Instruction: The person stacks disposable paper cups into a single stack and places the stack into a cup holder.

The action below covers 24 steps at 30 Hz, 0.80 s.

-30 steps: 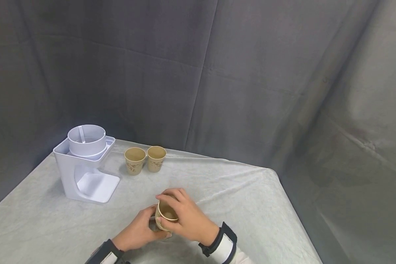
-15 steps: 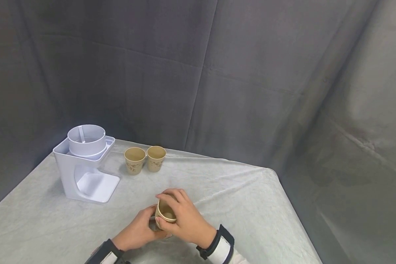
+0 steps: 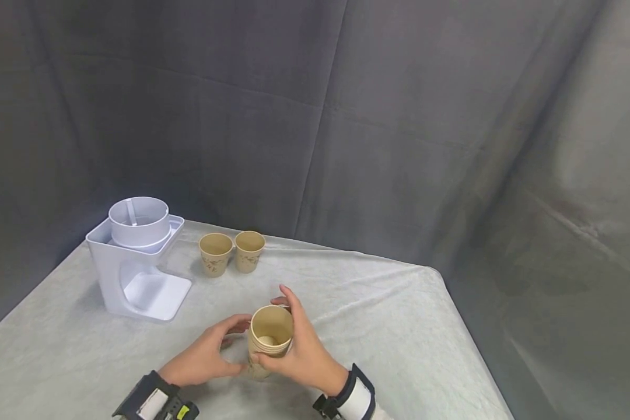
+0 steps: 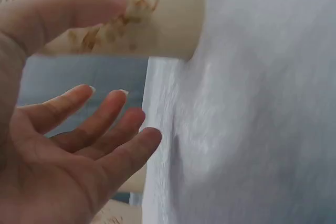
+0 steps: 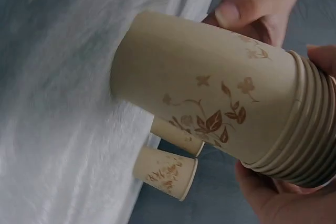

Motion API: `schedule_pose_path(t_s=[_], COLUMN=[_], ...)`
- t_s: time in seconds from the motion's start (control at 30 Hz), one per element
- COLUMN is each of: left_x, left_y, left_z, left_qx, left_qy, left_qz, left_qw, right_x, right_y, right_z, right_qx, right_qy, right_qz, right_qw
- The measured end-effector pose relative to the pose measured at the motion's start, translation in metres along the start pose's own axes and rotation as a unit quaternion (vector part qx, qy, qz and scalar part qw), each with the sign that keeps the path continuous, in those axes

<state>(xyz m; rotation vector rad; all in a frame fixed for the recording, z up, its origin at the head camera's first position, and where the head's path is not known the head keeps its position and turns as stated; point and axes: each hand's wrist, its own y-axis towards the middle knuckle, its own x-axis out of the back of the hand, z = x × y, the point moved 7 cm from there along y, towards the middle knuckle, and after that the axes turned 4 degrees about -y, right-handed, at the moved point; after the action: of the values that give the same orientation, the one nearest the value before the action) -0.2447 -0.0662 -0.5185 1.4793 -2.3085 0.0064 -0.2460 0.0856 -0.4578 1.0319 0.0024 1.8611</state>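
Observation:
A stack of beige paper cups [image 3: 271, 328] with a brown floral print stands upright on the table in the head view. My right hand [image 3: 308, 353] holds it near the rims, thumb on the near side, fingers round the far side. In the right wrist view, several nested rims show on the cup stack [image 5: 210, 87]. To its left is my left hand [image 3: 205, 353], fingers spread and the palm off the stack. The left wrist view has the left thumb [image 4: 79, 6] overlapping the stack's wall; whether it touches cannot be told.
Two single paper cups, one [image 3: 215, 255] beside the other [image 3: 249, 252], stand upright farther back. A white plastic stand [image 3: 105, 274] with a round white container [image 3: 139, 224] on top is at the left. Grey curtains [image 3: 315, 116] hang behind the cloth-covered table [image 3: 388, 326].
My left hand has loosened from the stack and drawn left. My right hand has shifted from over the mouth to the side, uncovering the top cup's opening.

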Motion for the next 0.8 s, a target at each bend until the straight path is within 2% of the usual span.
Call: schedule_pose_path(t_s=[0.17, 0.37, 0.5, 0.6, 0.8], left_x=[0.022, 0.044, 0.054, 0.061, 0.080], left_y=[0.004, 0.013, 0.022, 0.032, 0.054], left_z=[0.003, -0.007, -0.017, -0.019, -0.017], left_qx=[0.011, -0.024, -0.037, -0.027, -0.024], left_qy=[0.031, 0.117, 0.178, 0.222, 0.274], left_qz=[-0.068, -0.147, -0.168, -0.173, -0.191], left_qw=[0.9972, 0.9819, 0.9688, 0.9591, 0.9421], right_x=[0.003, -0.004, -0.010, -0.014, -0.007], right_y=[0.000, -0.002, -0.004, -0.005, -0.004], right_z=[-0.014, -0.022, -0.026, -0.025, 0.000], right_qx=[-0.019, -0.035, -0.017, -0.001, 0.013], right_qy=[0.043, 0.096, 0.086, 0.080, 0.100], right_qz=[0.010, 0.036, 0.046, 0.054, 0.062], right_qw=[0.999, 0.994, 0.995, 0.995, 0.993])
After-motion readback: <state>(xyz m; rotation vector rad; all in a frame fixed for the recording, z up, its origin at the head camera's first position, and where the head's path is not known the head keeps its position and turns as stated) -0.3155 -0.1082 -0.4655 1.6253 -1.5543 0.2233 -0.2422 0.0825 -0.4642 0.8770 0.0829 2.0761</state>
